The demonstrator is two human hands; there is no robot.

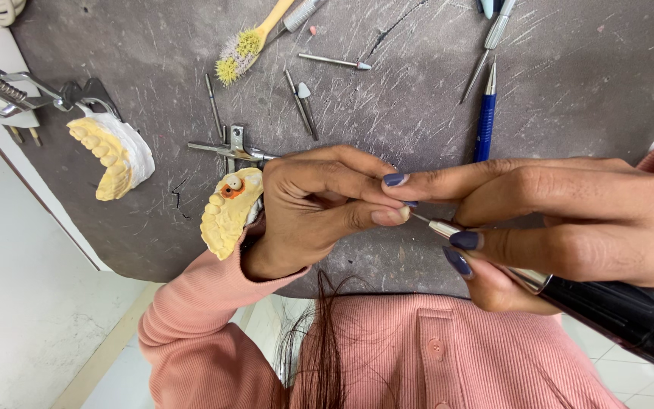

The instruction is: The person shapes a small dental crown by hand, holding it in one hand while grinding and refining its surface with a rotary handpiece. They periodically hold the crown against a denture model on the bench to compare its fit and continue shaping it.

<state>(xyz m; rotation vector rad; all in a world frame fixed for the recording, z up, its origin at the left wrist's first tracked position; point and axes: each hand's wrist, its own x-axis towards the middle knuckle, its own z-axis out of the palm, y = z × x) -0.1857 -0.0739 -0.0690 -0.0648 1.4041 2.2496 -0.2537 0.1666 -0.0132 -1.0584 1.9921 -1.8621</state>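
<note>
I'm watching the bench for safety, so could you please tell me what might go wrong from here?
The handpiece in the right hand has its thin tip right at the left hand fingertips; a slip could nick them. Whatever the left hand pinches is too small to see and could drop. Loose hair hangs just below the tool and might catch. The yellow tooth model rests beside the left wrist at the mat edge and could be knocked off.

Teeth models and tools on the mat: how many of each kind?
Teeth models: 2
Brush: 1
Blue pen: 1
Loose burs: 4
Handpiece: 1, in the right hand
Total: 9
</note>
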